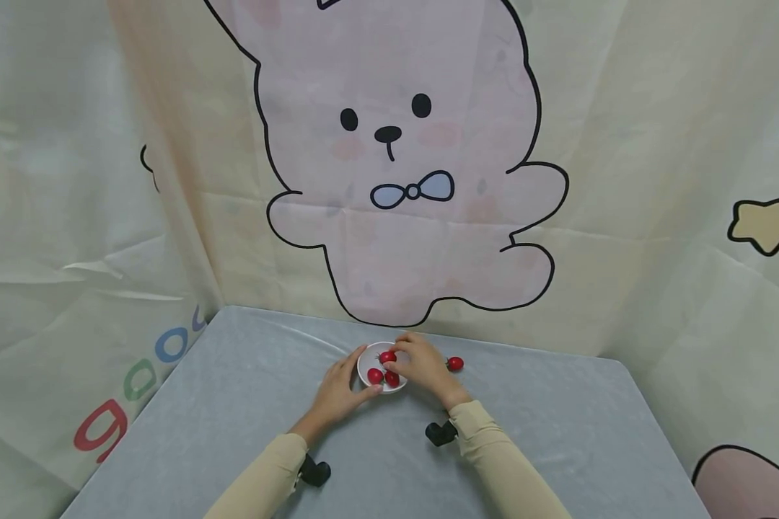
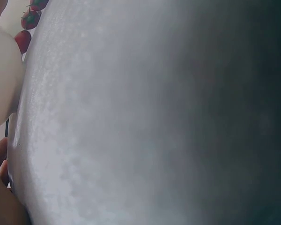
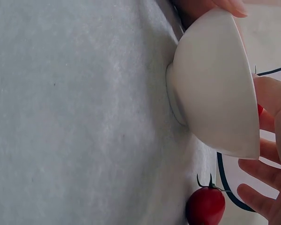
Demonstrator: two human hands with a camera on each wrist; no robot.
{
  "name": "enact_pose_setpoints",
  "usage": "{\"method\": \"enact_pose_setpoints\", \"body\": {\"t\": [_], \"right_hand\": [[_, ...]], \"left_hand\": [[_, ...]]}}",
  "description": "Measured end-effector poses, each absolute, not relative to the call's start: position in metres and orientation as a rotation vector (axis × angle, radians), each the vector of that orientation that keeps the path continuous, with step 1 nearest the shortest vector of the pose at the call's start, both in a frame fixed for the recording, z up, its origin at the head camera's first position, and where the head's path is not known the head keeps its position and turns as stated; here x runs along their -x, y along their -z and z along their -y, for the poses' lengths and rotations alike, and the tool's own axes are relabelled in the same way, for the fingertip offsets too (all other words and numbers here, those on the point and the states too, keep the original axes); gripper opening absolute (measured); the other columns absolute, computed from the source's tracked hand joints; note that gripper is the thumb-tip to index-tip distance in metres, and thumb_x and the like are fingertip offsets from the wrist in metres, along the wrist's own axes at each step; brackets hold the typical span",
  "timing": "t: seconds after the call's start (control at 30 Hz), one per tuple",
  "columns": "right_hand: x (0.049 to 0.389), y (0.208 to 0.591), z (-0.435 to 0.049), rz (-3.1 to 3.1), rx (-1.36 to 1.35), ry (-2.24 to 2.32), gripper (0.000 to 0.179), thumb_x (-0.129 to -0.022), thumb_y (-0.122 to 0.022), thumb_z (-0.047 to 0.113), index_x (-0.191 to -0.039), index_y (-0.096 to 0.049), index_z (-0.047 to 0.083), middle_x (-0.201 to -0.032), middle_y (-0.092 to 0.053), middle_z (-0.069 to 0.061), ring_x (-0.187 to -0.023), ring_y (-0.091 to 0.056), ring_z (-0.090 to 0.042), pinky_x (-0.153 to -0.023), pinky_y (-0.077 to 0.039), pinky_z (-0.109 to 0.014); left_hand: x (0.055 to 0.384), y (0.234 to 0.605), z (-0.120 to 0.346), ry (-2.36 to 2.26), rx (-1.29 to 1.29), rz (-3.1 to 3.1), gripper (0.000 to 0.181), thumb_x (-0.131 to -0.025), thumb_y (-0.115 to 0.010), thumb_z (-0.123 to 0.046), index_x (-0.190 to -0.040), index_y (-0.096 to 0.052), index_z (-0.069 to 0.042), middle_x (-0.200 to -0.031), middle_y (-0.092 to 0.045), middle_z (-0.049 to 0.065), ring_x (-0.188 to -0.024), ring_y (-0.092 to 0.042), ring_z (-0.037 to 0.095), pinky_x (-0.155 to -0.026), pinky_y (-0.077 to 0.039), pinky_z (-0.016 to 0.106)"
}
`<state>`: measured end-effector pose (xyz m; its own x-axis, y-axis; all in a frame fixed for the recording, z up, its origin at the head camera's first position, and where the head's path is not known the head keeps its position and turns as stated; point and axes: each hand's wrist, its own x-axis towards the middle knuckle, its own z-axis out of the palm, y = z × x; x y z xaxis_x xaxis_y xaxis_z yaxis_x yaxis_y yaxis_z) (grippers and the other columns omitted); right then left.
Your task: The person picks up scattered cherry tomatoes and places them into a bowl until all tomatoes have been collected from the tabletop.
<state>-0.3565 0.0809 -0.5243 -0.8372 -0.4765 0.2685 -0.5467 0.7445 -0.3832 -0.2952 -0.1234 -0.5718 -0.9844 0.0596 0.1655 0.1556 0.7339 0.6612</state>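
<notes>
A white bowl (image 1: pixel 361 375) stands on the grey cloth and has red cherry tomatoes (image 1: pixel 375 376) in it. My left hand (image 1: pixel 337 393) holds the bowl from the left, fingers along its far left side and thumb at the near rim. Over the bowl's right side, my right hand (image 1: pixel 425 367) pinches a cherry tomato (image 1: pixel 387 357) between thumb and fingers; the right wrist view shows only a sliver of red behind the thumb. Another cherry tomato (image 3: pixel 205 206) with a green stem lies on the cloth beside the bowl.
A grey cloth (image 1: pixel 247 404) covers the table. In the left wrist view, more tomatoes (image 2: pixel 31 19) appear beyond the bowl. A printed curtain (image 1: pixel 656 288) hangs behind the table and along its sides. Black devices (image 1: pixel 441 434) are strapped at both wrists.
</notes>
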Motion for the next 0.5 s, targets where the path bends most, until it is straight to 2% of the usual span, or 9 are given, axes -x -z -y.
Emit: {"method": "enact_pose_setpoints", "body": {"t": [0.5], "right_hand": [[0.3541,0.5186,-0.0737,2.820,-0.827,-0.660,0.036,-0.082,-0.068,0.048,-0.105,-0.070,0.021,-0.124,-0.060,-0.003,-0.113,-0.058,-0.022,-0.097,-0.049,-0.043]], "left_hand": [[0.2968,0.5729,0.1233,1.076,0.187,2.788,0.092,-0.070,-0.062,-0.073,-0.147,-0.025,-0.038,-0.144,-0.047,0.005,-0.130,-0.044,0.031,-0.103,-0.038,0.057]]}}
